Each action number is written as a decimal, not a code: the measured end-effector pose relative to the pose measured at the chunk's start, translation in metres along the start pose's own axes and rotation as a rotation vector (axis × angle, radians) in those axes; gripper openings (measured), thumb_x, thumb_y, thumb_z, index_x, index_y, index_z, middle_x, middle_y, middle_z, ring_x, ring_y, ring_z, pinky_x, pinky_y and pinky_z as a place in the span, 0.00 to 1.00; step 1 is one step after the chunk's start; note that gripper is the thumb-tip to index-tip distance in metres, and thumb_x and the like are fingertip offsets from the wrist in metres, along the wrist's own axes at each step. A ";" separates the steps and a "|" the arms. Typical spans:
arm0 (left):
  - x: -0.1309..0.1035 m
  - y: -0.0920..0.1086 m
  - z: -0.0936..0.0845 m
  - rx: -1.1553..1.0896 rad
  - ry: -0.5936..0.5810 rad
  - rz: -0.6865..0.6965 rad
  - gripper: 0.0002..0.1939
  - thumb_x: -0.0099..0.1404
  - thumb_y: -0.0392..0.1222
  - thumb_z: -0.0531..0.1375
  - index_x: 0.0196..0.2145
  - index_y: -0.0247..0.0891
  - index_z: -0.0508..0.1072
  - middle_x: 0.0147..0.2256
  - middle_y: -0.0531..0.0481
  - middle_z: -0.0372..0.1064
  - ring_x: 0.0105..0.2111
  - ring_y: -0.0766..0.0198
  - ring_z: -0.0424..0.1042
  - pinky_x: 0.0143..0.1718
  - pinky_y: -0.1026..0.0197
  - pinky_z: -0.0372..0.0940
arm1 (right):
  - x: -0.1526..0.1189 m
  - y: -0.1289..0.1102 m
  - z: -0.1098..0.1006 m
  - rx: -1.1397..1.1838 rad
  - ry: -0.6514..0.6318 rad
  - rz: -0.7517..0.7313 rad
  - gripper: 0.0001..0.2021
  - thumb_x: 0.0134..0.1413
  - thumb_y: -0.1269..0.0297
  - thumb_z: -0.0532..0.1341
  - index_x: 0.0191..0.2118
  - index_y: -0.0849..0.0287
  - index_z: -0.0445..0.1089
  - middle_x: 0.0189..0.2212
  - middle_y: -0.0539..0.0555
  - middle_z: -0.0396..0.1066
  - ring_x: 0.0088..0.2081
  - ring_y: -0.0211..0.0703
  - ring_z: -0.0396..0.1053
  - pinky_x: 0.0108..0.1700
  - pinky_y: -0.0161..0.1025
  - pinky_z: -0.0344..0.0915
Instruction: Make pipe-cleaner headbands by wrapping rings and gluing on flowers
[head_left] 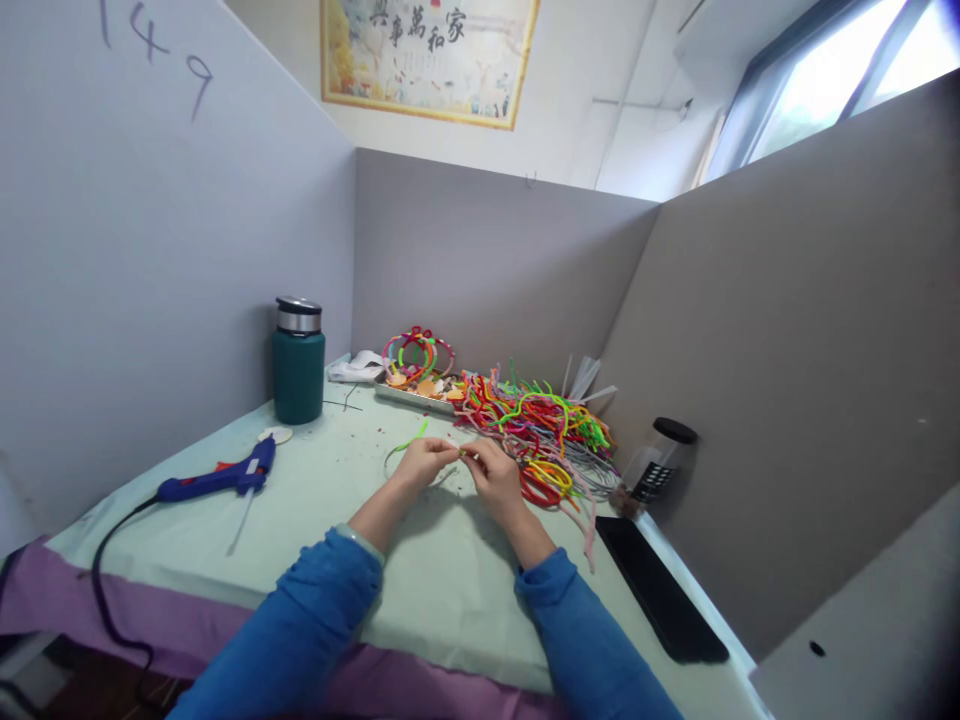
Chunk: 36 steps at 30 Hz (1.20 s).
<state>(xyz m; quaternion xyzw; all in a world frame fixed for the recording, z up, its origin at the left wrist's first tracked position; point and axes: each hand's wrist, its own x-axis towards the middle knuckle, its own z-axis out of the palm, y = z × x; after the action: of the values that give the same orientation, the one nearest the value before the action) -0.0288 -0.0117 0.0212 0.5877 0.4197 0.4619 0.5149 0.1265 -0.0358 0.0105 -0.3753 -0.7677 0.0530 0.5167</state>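
My left hand (426, 462) and my right hand (493, 472) meet over the middle of the table, both closed in a pinch with fingertips nearly touching. Between them is a thin hoop (387, 462), like a headband, with a bright green fuzzy stretch (420, 432) along part of it. Fingers hide most of the hoop and the tiny piece at the fingertips. Just beyond my right hand spreads a heap of coloured pipe cleaners (525, 405). Bundled red and yellow pipe cleaners (551, 480) lie close to its right side.
At left lie a blue glue gun (217, 482) with a cord and a green bottle (298, 370). Behind, a metal tray (412, 398) holds wrapped hoops (420, 352). To the right are a clear jar (660, 460) and a black flat object (660, 590). Grey partitions (495, 260) enclose the table.
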 end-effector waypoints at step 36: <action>0.000 0.000 0.002 0.024 -0.089 0.100 0.19 0.48 0.55 0.61 0.21 0.36 0.64 0.12 0.61 0.52 0.13 0.75 0.49 0.16 0.68 0.44 | 0.004 0.003 0.007 0.562 -0.001 0.404 0.08 0.48 0.60 0.62 0.33 0.58 0.68 0.19 0.44 0.61 0.19 0.32 0.57 0.21 0.31 0.52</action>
<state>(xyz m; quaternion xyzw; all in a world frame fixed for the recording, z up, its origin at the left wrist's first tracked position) -0.0268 -0.0117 0.0214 0.6343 0.3719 0.4553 0.5022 0.1212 -0.0283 0.0089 -0.3626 -0.6335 0.3638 0.5786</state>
